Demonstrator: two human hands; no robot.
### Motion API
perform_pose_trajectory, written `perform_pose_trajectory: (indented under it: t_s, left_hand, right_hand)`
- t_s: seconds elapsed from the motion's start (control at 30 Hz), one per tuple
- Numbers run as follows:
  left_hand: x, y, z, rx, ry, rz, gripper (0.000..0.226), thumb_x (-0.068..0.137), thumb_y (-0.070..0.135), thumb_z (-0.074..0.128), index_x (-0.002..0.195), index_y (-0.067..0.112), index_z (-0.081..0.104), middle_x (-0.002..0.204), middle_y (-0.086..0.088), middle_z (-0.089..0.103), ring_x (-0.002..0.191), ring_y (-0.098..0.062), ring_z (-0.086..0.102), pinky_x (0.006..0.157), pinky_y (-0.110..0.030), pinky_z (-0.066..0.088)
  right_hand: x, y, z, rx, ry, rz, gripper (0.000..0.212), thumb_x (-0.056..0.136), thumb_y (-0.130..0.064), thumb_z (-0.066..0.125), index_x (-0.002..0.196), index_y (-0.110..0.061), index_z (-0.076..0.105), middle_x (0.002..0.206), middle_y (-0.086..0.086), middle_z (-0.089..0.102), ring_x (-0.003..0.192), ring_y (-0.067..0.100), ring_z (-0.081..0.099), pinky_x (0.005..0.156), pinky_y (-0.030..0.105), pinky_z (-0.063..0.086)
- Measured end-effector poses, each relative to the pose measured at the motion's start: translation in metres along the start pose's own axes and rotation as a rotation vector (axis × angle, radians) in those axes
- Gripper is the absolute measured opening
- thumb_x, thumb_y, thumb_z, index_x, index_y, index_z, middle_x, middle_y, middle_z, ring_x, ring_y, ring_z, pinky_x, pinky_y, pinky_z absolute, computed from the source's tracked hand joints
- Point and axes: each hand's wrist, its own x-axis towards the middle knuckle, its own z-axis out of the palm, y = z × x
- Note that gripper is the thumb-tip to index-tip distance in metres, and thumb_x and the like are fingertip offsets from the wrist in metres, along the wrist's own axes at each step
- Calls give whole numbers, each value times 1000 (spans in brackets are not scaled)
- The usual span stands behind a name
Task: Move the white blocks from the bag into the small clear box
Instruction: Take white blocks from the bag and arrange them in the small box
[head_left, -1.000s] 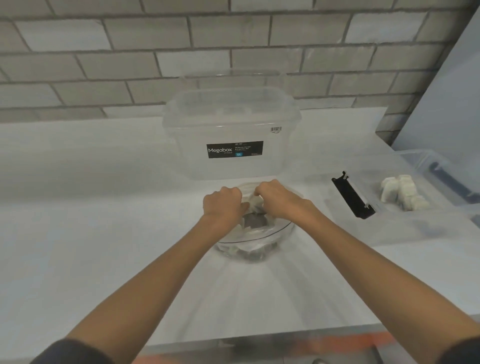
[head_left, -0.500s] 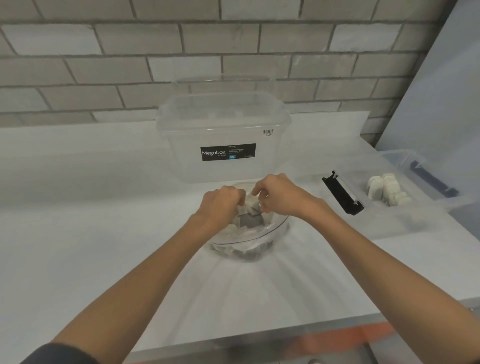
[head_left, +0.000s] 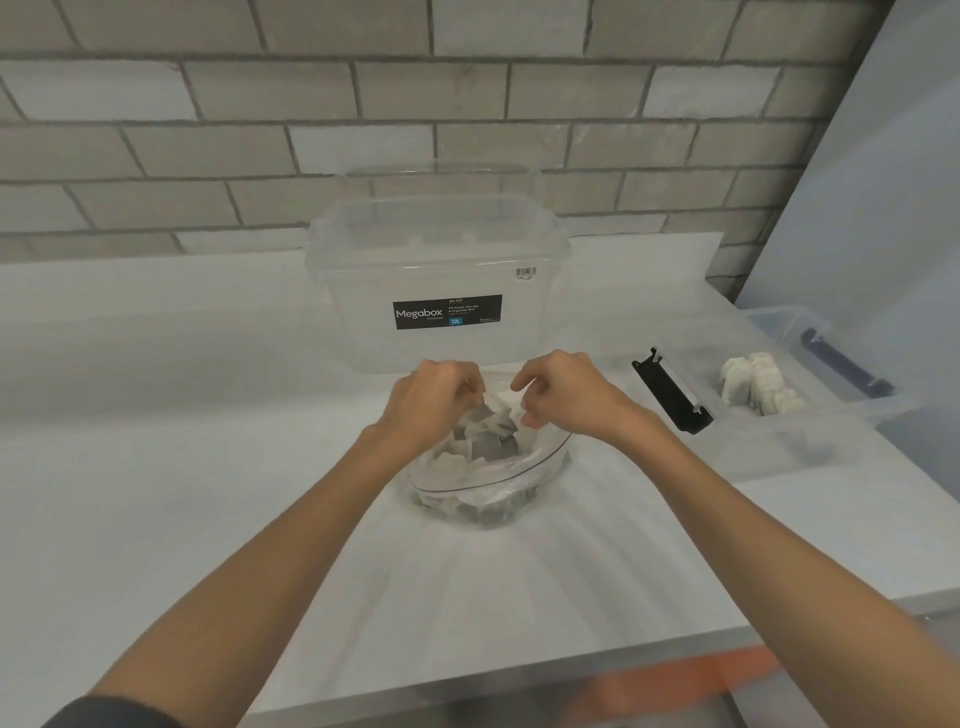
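Holding the bag (head_left: 483, 483) open at the bench's middle, the left hand (head_left: 434, 402) and right hand (head_left: 563, 397) each pinch its rim. I judge this is to expose the white blocks (head_left: 506, 402) among the grey pieces (head_left: 485, 447). The small clear box (head_left: 810, 441) waits near the right edge, several blocks already inside. Against the earlier frame, I log the hands slightly further apart and the mouth wider.

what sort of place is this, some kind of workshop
Most likely a storage or utility room used as a sorting bench: a bare painted block wall, a plain white table, and clear plastic bins, a Megabox and a small box of white blocks right of the bag.
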Motion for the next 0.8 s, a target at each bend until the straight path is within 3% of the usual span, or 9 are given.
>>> perform_pose_trajectory:
  t_s: [0.07,0.13,0.3,0.43,0.57,0.8]
  left_hand:
    - [-6,-2,-13,-362,12,-101,5,85,16,71,84,21,69,81,0,73,83,-16,68,77,-29,51]
    - [-15,1,-26,-608,-6,-174,5,83,16,75,85,16,70,76,-1,72,73,-10,66,71,-21,49]
    - [-28,6,-41,-941,-45,-282,9,84,17,74,88,11,69,80,-2,68,72,-10,65,70,-19,52]
    - [-33,7,-47,-948,-79,-292,17,82,21,75,95,14,68,84,0,70,76,-9,67,73,-22,51]
    - [-34,10,-55,-844,-61,-199,34,79,30,77,111,27,65,91,6,73,81,-7,66,79,-24,50]
    - [-28,15,-60,-696,33,-101,12,86,21,72,91,10,72,71,4,69,65,-6,62,59,-8,43]
  right_hand:
    - [-3,1,-2,108,17,9,27,85,2,54,108,-9,65,85,11,73,76,20,71,79,27,56]
    - [-7,-1,-2,244,2,4,25,87,-2,56,109,-10,63,80,10,74,71,19,72,72,24,57]
    - [-13,-11,1,561,-76,-18,25,86,-17,70,109,-10,63,90,11,72,70,17,69,57,23,52]
    - [-13,-16,5,654,-9,-28,4,86,-9,69,87,-7,65,76,8,66,61,16,64,56,27,52]
    - [-13,-14,5,645,-19,-10,12,86,-9,68,94,1,67,84,14,68,62,18,63,55,25,51]
    - [-15,-17,5,569,1,-55,2,87,-9,67,84,-10,67,76,8,66,64,18,62,55,23,49]
